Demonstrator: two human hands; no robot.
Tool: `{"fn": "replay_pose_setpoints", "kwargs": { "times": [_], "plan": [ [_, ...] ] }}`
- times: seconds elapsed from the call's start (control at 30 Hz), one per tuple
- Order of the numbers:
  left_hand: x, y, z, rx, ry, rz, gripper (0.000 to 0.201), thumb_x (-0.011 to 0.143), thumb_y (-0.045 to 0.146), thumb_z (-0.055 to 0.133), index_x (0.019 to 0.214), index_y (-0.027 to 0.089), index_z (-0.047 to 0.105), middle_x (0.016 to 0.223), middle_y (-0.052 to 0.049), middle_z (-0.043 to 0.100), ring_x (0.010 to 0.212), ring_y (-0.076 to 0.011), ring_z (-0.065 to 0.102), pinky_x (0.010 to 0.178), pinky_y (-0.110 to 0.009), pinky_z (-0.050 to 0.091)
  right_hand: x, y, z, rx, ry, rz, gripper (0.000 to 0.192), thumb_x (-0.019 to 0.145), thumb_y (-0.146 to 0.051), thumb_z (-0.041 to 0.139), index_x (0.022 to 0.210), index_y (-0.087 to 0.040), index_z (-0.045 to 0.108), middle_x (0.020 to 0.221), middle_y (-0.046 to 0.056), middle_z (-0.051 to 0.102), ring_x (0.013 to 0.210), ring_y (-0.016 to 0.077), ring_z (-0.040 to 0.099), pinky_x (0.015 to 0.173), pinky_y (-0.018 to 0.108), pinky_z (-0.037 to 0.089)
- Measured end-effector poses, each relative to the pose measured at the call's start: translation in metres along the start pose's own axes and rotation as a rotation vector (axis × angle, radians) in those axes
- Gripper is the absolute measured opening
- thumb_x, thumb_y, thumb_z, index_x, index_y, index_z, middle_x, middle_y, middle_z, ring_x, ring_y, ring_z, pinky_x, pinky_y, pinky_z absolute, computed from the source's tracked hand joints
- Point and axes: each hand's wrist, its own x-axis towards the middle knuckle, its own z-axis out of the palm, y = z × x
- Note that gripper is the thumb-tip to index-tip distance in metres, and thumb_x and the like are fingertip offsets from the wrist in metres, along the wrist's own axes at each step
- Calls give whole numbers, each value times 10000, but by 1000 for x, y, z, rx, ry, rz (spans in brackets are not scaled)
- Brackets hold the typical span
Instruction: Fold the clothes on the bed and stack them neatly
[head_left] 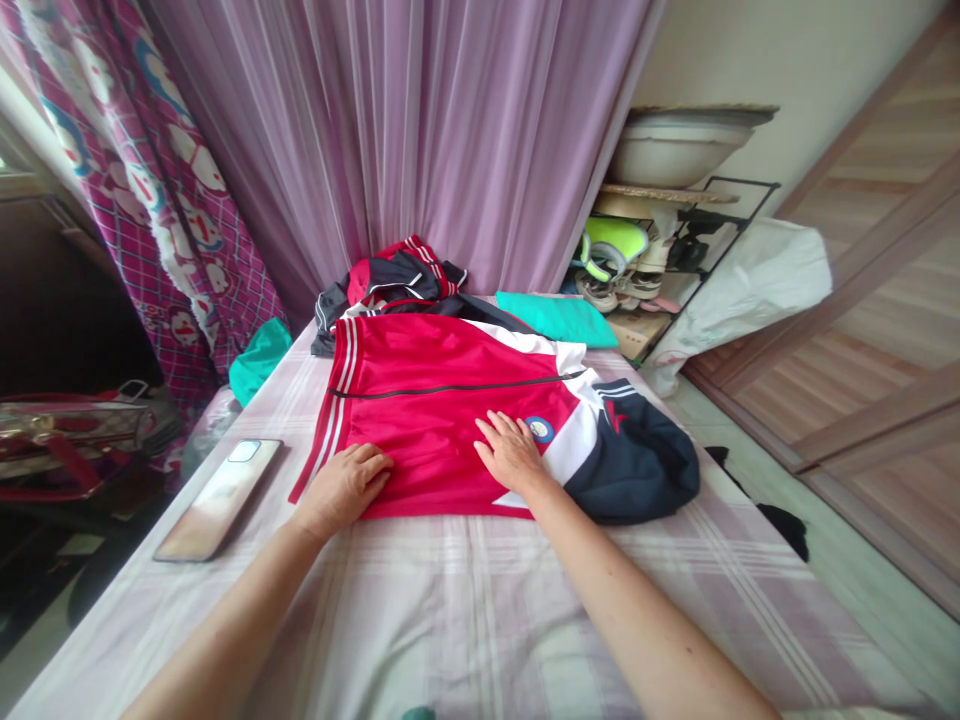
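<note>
Jacket (431,425) lies on plaid cloth (450,610) under the left hand (343,490) and right hand (514,458), long axis left to right, striped hem (328,425) nearer the left, badge (539,430) beside the right. Right grip is spread; left grip is curled, whether pinching I cannot tell.

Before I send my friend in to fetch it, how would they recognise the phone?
Start at the checked cloth and find the red jacket on it. Left of its striped hem lies the phone, a shiny, hard-edged slab, unlike the soft jacket.
</note>
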Motion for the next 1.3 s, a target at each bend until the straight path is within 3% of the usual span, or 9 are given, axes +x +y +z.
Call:
{"fn": "replay_pose_setpoints", "kwargs": {
  "times": [0.13,0.27,0.43,0.53,0.77,0.87,1.3],
  "plan": [
    [-2,0,-2,60,-20,24,283,969,289,418,934,211,688,883,-69,677,817,-206,624,749,-337,508,1,1,-1,-5,-3,5,455,968,-356,467,1396,-224,551,1499,121,477,1386,272,410,1146,502,273],
    [-3,1,-5,-11,-26,26,294,974,307,413,912,213,685,910,-67,686,832,-193,633,782,-337,515,1,-1,-5,3,-16,18,454,962,-334,472,1392,-213,553,1503,121,472,1390,270,405,1153,501,265],
    [-5,10,-7,-93,36,13,343,965,405,453,1163,215,659,1176,-100,671,1067,-231,630,941,-410,505,-3,-18,-8,81,-32,15,537,945,-384,496,1454,-215,471,1532,122,430,1416,273,374,1159,531,249],
    [-1,22,-5,-91,56,18,408,963,435,455,1281,239,621,1221,-107,655,1117,-253,609,969,-447,490,-6,-27,-4,141,-13,-8,530,930,-386,521,1430,-214,493,1522,131,442,1410,277,384,1157,539,252],
    [34,68,8,-125,-1,17,469,955,503,447,1319,258,612,1240,-107,616,1119,-265,569,989,-466,457,-11,-18,4,316,126,-37,237,906,-234,520,1109,-226,641,1379,108,596,1306,229,509,1118,512,325],
    [41,79,14,-117,-56,-11,482,953,521,438,1287,236,636,1227,-119,611,1102,-273,557,976,-468,453,-14,-17,2,332,115,-58,184,910,-224,513,1024,-244,656,1381,92,595,1309,220,504,1122,508,316],
    [43,81,20,-69,-88,-23,503,944,538,444,1325,256,612,1202,-123,580,1084,-282,524,950,-460,450,-18,-22,-2,330,57,-131,240,915,-193,513,1053,-270,694,1383,55,602,1323,216,487,1137,501,276]
  ]
}}
